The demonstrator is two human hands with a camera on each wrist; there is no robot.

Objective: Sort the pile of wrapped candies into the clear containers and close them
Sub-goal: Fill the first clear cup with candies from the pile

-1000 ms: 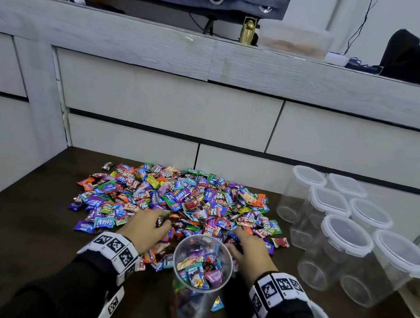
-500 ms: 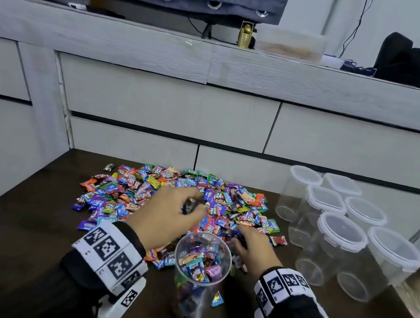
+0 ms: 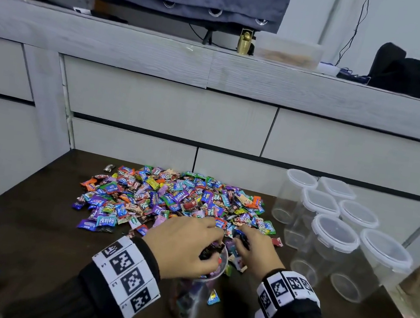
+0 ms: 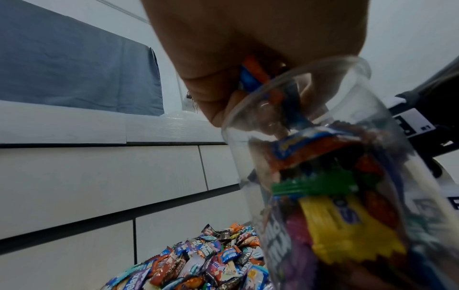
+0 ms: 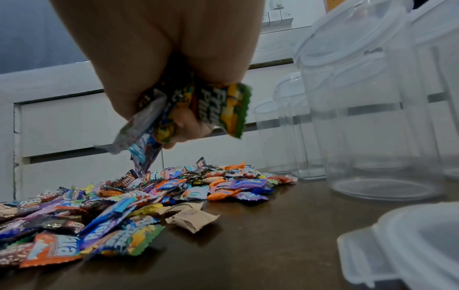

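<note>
Left hand (image 3: 184, 242) pinched candies over the open jar (image 3: 193, 293), right hand (image 5: 159, 64) clutched a bunch; best released low inside the rim.

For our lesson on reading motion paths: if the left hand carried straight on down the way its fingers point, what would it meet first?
The left hand, gripping candies, points down into the open container. It would probably meet the candies already inside first, though the depth of the gap is unclear.
</note>
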